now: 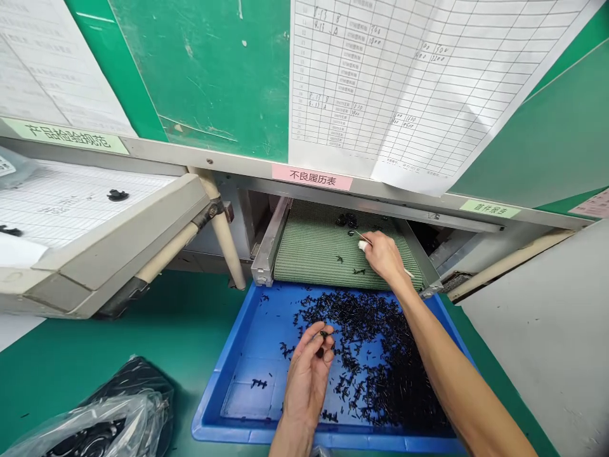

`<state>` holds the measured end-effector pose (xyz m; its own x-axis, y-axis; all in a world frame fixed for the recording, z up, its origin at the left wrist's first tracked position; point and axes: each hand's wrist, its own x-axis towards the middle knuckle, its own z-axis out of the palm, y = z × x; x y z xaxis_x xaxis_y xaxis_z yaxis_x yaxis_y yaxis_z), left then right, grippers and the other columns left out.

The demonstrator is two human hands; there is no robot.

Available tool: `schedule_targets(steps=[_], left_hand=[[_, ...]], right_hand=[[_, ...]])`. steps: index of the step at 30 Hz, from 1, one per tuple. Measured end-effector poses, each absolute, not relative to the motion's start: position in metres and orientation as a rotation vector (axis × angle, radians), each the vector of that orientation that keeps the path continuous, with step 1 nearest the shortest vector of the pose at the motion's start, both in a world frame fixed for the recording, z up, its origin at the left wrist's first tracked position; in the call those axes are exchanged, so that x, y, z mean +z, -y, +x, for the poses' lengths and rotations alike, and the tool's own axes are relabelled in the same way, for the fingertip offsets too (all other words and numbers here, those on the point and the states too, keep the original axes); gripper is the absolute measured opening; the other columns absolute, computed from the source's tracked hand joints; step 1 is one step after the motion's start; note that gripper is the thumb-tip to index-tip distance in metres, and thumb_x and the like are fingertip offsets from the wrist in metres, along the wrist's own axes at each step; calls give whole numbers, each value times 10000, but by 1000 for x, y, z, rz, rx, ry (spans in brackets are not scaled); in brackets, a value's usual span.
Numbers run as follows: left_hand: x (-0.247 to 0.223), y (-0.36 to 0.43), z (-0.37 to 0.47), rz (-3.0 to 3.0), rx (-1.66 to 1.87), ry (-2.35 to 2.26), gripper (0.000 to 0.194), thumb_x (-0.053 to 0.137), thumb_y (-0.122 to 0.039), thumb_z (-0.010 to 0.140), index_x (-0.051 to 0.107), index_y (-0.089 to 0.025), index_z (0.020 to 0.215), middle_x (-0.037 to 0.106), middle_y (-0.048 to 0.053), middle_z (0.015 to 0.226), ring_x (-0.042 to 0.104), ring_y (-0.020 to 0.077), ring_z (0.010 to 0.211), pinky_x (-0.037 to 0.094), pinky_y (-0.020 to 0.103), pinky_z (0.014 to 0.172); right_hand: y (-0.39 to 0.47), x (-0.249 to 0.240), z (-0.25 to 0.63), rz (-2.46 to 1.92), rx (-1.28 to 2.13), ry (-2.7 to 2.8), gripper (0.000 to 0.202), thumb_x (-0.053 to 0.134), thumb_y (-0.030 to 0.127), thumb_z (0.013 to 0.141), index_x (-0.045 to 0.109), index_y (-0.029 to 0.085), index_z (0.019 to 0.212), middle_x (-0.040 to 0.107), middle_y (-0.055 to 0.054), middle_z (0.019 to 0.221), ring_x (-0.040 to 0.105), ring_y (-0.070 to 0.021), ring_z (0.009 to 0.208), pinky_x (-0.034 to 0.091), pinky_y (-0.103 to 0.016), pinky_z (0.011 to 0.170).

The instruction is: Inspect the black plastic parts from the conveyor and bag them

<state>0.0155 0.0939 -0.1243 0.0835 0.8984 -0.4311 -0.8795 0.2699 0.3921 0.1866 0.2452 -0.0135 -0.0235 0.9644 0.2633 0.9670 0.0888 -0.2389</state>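
Note:
Over the blue tray (257,330) my left hand (311,365) is curled palm up, its fingers closed round small black parts (325,334). My right hand (383,252) is above the green mesh conveyor belt (309,254), pinching a thin pointed tool (363,237) with a white piece at the fingertips. The tool's tip is beside a round black part (351,233). More black parts (359,271) lie on the belt. Many small black pieces (399,374) fill the tray, heaped thickest at its right.
A plastic bag (137,419) with black parts is at the lower left. Left of the belt stands a slanted shelf (118,238) holding paper and a black part (117,195). A green board (214,70) with paper sheets (380,82) overhangs the belt. A pale panel (547,330) stands at right.

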Motion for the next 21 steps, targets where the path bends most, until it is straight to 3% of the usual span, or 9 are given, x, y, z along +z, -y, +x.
schedule_targets(steps=[5,9,12,16,21], left_hand=[[-124,-95,15,7,1345,-680,154,696,-144,707,681,-108,855,659,100,872,607,142,735,484,201,578],[-124,-95,15,-18,1352,-685,134,696,-191,732,681,-109,837,649,90,851,604,136,730,487,196,581],[-122,-94,17,0,1344,-674,191,718,-238,731,681,-104,861,645,88,853,590,121,715,475,182,571],[-118,-90,20,33,1321,-616,272,736,-320,719,676,-92,854,623,64,794,540,80,632,425,150,506],[-118,-87,21,54,1283,-572,253,764,-321,688,665,-98,754,533,1,652,448,46,556,368,137,475]], right_hand=[[-288,-11,174,-1919,63,2019,274,537,358,893,572,141,1057,606,-44,1000,599,-151,840,512,-348,741],[-264,-7,169,-1828,53,2044,143,471,188,903,599,135,941,614,-40,878,582,-154,805,466,-306,725],[-213,-14,158,-1671,107,2136,208,424,65,845,600,168,887,620,-23,843,564,-141,789,415,-260,728],[-136,-43,138,-1276,407,2219,239,387,100,871,596,196,935,601,-26,893,566,-127,799,431,-227,728],[-91,-78,129,-1241,462,2158,325,336,130,907,608,226,1055,572,-51,949,583,-125,777,477,-224,715]])
